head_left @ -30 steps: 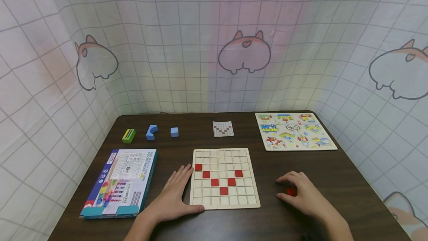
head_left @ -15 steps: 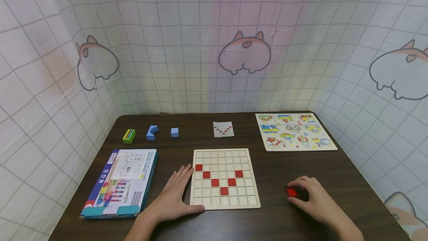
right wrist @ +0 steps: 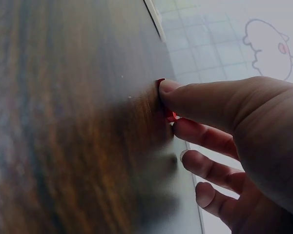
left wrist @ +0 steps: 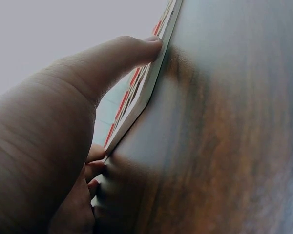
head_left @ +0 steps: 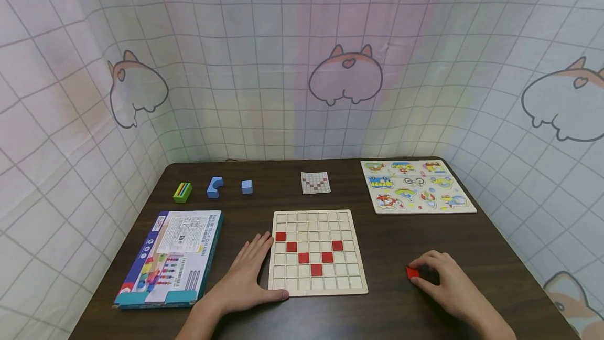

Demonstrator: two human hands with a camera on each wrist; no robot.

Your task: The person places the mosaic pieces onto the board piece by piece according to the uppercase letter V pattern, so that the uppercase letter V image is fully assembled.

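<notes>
A cream grid board (head_left: pixel 311 224) lies mid-table with several red squares (head_left: pixel 316 270) set in its cells in a V whose right arm is one square shorter. My left hand (head_left: pixel 243 279) rests against the board's left side, fingers spread along the edge and thumb at the near left corner. In the left wrist view the thumb (left wrist: pixel 122 53) presses on the board's rim. To the right of the board, my right hand (head_left: pixel 445 282) pinches a red square tile (head_left: pixel 412 273) between thumb and finger, close to the tabletop. The right wrist view shows the tile (right wrist: pixel 171 116) mostly covered by the thumb.
Behind the board lies a small printed grid card (head_left: pixel 315 183). A picture puzzle board (head_left: pixel 417 186) is at the back right. At left are a boxed set (head_left: pixel 174 256), a green striped block (head_left: pixel 182 192), a blue arch block (head_left: pixel 214 187) and a blue cube (head_left: pixel 247 187).
My right hand has shifted right and slightly nearer, and its thumb and finger have closed on the red tile. The left hand and the board have stayed in place.
</notes>
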